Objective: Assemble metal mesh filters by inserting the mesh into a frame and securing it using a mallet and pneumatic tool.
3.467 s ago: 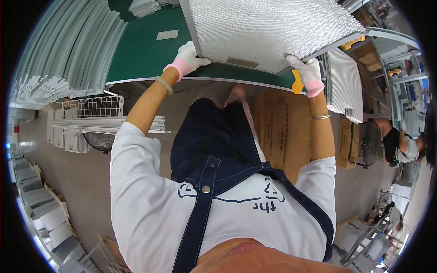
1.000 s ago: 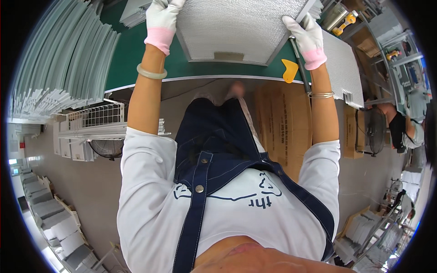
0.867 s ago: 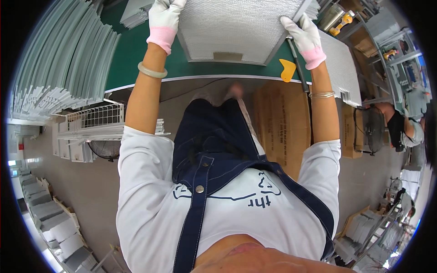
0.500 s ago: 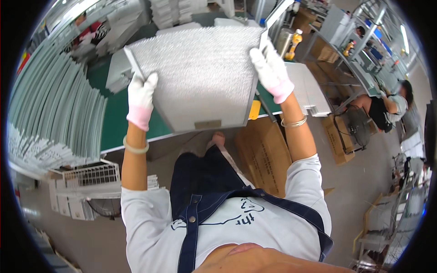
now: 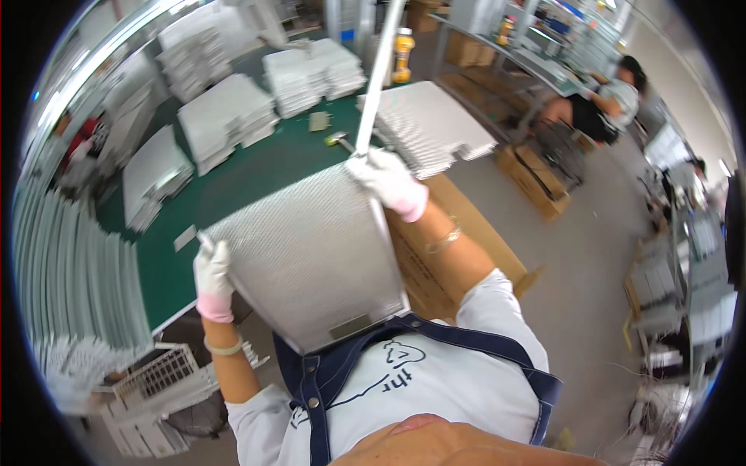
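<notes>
A silvery mesh filter panel (image 5: 311, 256) slants in front of me, its near edge by my apron. Metal edging runs along its sides, and a small dark rectangular patch lies near its near edge. My left hand (image 5: 212, 272), in a white glove with a pink cuff, is closed on the panel's far left corner. At the far right corner my right hand (image 5: 385, 182), gloved the same way, grips the panel's edge beside a long white frame strip (image 5: 379, 85). That strip sticks up and away from the corner; how it joins the panel is hidden by the fingers.
A green worktable (image 5: 233, 175) carries several stacks of mesh sheets, one stack (image 5: 431, 124) at its right end. Upright pale frames (image 5: 85, 279) crowd the left. A yellow bottle (image 5: 402, 56) stands beyond. Below are a cardboard box (image 5: 458, 225) and a white wire basket (image 5: 159, 373). Another person sits far right.
Both hands have brought the panel nearer to my body and lower, its near edge now at the apron. My view has turned, showing more of the table and its stacks.
</notes>
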